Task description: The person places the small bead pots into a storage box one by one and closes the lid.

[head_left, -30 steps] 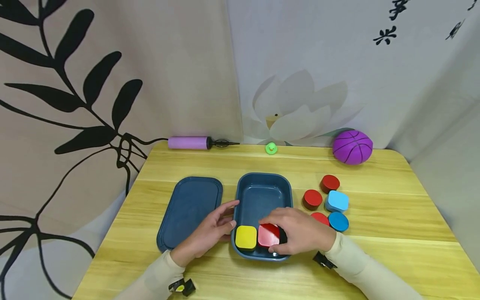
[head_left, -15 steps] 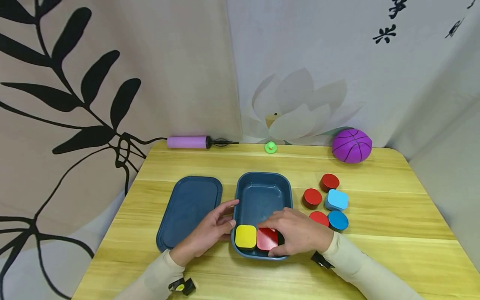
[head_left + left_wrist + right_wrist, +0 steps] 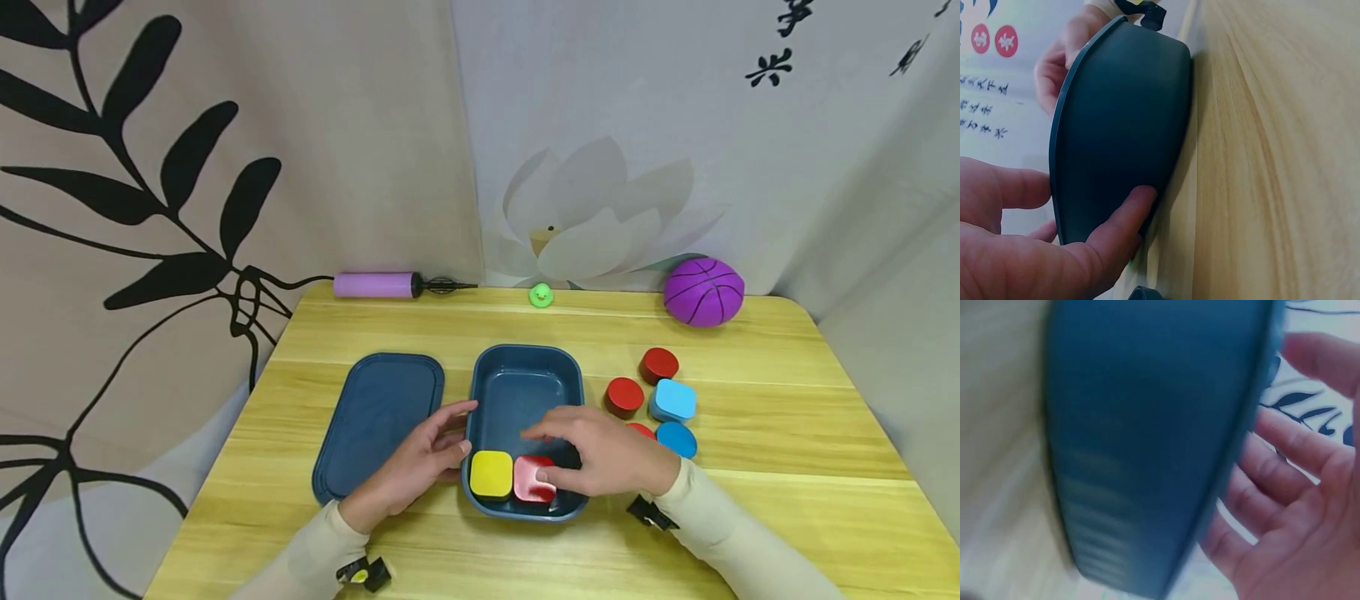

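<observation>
A dark blue rectangular box [image 3: 517,408] stands uncovered on the table. Inside its near end lie a yellow square block [image 3: 492,474] and, right beside it, a red square block [image 3: 528,487]. My left hand [image 3: 412,471] rests against the box's left side; in the left wrist view its fingers [image 3: 1125,219] lie relaxed along the wall and rim. Over the box's right edge hovers my right hand [image 3: 611,454], its thumb and forefinger spread above the red block, which they partly cover. Nothing shows between the right fingers [image 3: 1288,437] in the right wrist view.
The matching flat lid [image 3: 382,417] lies left of the box. On the right stand several red discs [image 3: 624,397], a light blue square block [image 3: 673,401] and a blue disc [image 3: 677,439]. Along the back are a purple pump [image 3: 375,284], a green duck [image 3: 541,295] and a purple ball [image 3: 703,292].
My right hand has let go of the red block, which stays in the box next to the yellow one, and has risen slightly to the right. The left hand has not moved.
</observation>
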The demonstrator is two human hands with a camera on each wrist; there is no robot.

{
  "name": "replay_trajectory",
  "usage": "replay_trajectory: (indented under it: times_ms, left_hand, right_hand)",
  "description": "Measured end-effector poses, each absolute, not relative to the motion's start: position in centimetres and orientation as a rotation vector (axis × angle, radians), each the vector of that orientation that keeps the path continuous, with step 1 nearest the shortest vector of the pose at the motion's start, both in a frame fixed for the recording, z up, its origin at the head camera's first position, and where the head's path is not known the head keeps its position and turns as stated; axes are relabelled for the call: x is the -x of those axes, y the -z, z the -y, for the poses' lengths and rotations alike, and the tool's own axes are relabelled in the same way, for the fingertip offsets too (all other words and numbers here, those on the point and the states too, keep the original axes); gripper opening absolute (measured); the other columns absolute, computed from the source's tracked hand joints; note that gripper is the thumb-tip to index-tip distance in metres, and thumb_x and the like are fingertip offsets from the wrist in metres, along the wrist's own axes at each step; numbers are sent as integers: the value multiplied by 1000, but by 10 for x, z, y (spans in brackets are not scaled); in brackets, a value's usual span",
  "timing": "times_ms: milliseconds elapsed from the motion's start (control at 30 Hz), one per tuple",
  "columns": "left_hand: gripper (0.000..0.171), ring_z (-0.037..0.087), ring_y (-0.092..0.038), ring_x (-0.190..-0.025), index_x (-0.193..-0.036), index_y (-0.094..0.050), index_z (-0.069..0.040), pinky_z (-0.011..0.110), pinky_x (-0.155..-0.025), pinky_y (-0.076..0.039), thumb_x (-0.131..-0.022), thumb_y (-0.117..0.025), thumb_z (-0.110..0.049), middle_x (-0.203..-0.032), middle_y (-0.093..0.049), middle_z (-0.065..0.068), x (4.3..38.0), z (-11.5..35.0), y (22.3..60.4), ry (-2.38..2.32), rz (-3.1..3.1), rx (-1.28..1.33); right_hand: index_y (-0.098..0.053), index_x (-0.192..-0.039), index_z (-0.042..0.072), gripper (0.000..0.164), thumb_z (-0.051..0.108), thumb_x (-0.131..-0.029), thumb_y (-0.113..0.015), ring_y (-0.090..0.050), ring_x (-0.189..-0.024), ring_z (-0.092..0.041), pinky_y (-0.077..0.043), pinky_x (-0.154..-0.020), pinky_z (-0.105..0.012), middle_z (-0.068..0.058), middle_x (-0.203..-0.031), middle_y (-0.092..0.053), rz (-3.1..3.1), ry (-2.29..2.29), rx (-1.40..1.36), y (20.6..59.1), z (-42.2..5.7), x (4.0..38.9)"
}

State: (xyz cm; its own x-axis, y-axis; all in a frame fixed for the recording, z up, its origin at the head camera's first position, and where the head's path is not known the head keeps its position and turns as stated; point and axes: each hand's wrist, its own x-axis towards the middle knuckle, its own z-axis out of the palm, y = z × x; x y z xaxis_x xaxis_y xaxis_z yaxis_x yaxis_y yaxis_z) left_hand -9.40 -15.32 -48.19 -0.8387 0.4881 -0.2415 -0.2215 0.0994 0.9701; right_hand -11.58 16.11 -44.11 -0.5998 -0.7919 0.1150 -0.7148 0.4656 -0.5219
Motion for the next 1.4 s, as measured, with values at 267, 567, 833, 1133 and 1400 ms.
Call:
replay_trajectory:
  times_ms: [267,567,833,1133,1400]
  left_hand:
    - [62,43,-51,-143,-167,-31,-16,46,-94,-61,-110,-57,-16,-166,-36,24,95,153,480,-1789,-1880,-256]
    - [62,41,-53,-140,-166,-31,-16,46,-94,-61,-110,-57,-16,-165,-37,24,96,152,480,-1797,-1864,-245]
    - [61,40,-55,-138,-166,-31,-15,46,-94,-61,-110,-56,-14,-165,-37,25,96,152,481,-1799,-1861,-243]
    - [61,41,-53,-139,-166,-32,-16,46,-94,-61,-110,-57,-15,-165,-36,25,95,154,480,-1803,-1852,-240]
    - [62,43,-52,-141,-166,-32,-15,47,-94,-61,-109,-58,-16,-165,-37,25,95,154,481,-1798,-1857,-234]
  right_hand:
    - [-74,-131,18,38,32,-95,-79,-70,-100,-12,-59,-81,-33,9,-119,-75,-2695,968,1271,423,-189,129]
    - [-73,-129,18,40,17,-91,-84,-72,-103,-9,-62,-85,-35,6,-120,-76,-2872,1129,1113,412,-233,145]
    - [-72,-133,20,41,9,-94,-81,-70,-100,-4,-55,-90,-17,-1,-130,-74,-2930,1303,818,417,-274,156]
    - [-64,-144,7,45,17,-101,-73,-55,-121,14,-47,-100,-9,-16,-145,-65,-2868,1391,522,437,-313,171]
    - [-50,-155,2,62,31,-104,-70,-55,-140,-23,-51,-107,-20,-19,-159,-52,-2721,1288,369,458,-331,184]
